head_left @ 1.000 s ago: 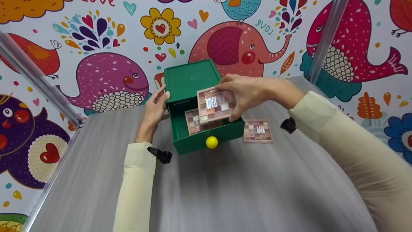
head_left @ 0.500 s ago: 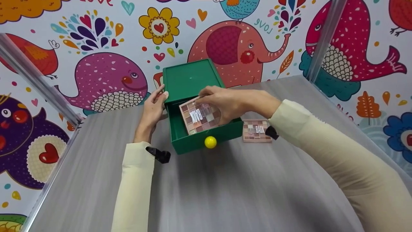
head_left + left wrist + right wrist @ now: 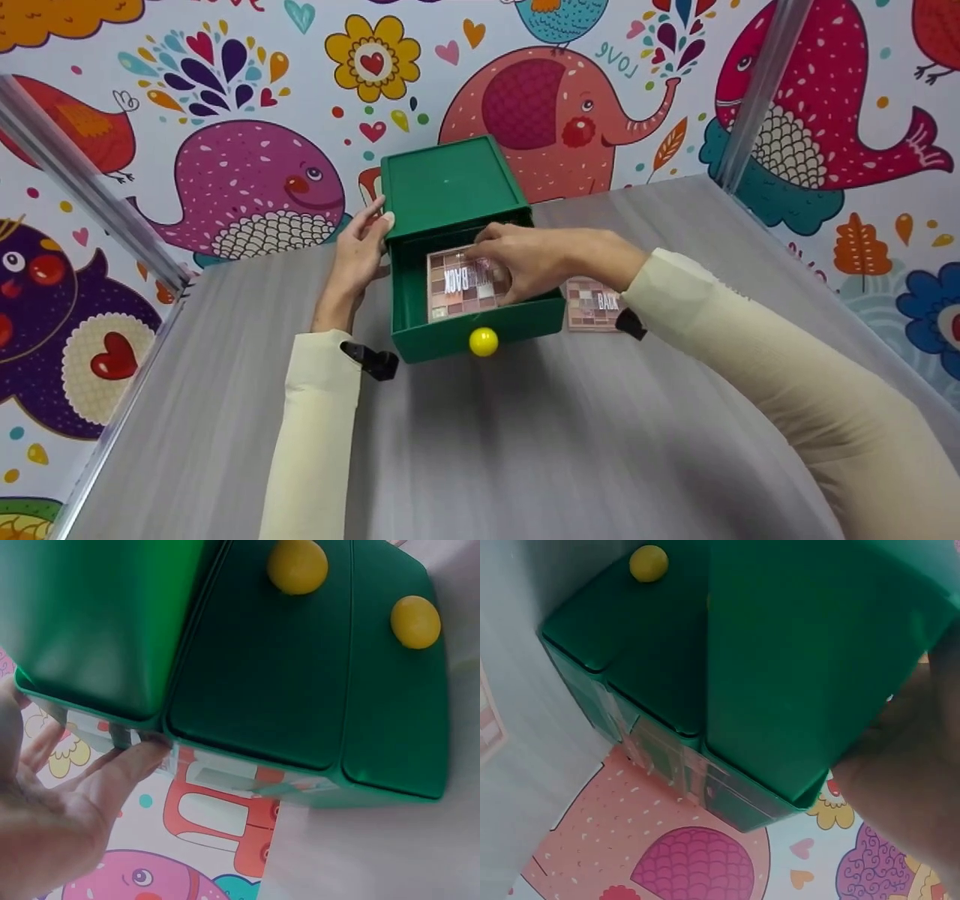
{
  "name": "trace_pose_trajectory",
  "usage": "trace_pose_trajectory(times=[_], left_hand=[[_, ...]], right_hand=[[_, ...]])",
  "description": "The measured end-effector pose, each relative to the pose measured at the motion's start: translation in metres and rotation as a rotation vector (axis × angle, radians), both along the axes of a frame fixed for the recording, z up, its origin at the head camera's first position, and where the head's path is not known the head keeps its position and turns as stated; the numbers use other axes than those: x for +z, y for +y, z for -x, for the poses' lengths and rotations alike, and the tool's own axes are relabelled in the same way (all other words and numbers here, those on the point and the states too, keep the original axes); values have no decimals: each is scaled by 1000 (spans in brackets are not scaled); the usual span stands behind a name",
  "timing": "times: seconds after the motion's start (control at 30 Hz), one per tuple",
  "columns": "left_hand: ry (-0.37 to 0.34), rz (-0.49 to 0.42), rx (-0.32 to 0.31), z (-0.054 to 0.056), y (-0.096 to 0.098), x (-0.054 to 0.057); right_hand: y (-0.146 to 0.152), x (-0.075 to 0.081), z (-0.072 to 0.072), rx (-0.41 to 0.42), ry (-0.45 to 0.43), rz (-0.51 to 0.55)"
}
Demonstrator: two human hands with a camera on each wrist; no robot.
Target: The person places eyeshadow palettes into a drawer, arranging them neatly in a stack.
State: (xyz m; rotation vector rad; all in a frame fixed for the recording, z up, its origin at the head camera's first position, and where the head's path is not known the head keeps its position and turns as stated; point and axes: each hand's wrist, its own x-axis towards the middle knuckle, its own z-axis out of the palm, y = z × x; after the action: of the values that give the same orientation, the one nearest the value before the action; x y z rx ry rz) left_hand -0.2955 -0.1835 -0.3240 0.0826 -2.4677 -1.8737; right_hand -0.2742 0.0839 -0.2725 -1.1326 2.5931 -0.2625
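A green drawer cabinet [image 3: 450,184] stands on the table, its top drawer [image 3: 517,328] pulled out by a yellow knob [image 3: 484,342] side. Inside that drawer, my right hand [image 3: 536,262] holds an eyeshadow palette [image 3: 448,289] by its right part, thumb and fingers bent at its edges. The palette lies low between the drawer walls, lettering "BACK" upward; whatever is under it is hidden. Against the cabinet's left side rests my left hand [image 3: 356,255], fingers extended. The left wrist view shows this hand [image 3: 67,802] touching the cabinet's side below the drawer.
Another eyeshadow palette [image 3: 589,309] lies on the grey table [image 3: 600,420], right of the drawer and partly behind my right wrist. Two lower drawers with yellow knobs [image 3: 416,622] are closed. A wall with cartoon animals [image 3: 255,180] stands close behind the cabinet.
My right hand has brought the palette left and down into the drawer, over the palette seen there earlier. The palette has turned straighter to the drawer. My left hand stays at the cabinet.
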Motion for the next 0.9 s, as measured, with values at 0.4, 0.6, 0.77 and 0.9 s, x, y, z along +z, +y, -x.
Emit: trace_pose_trajectory(times=[0.4, 0.6, 0.77, 0.9], left_hand=[[2, 6, 11, -5, -5, 2], [5, 17, 9, -5, -5, -1], [0, 18, 2, -4, -1, 0], [6, 13, 4, -2, 2, -1]], right_hand=[[28, 19, 0, -33, 22, 195], [68, 7, 0, -95, 85, 444], [102, -19, 10, -220, 93, 532], [127, -50, 22, -324, 34, 468]])
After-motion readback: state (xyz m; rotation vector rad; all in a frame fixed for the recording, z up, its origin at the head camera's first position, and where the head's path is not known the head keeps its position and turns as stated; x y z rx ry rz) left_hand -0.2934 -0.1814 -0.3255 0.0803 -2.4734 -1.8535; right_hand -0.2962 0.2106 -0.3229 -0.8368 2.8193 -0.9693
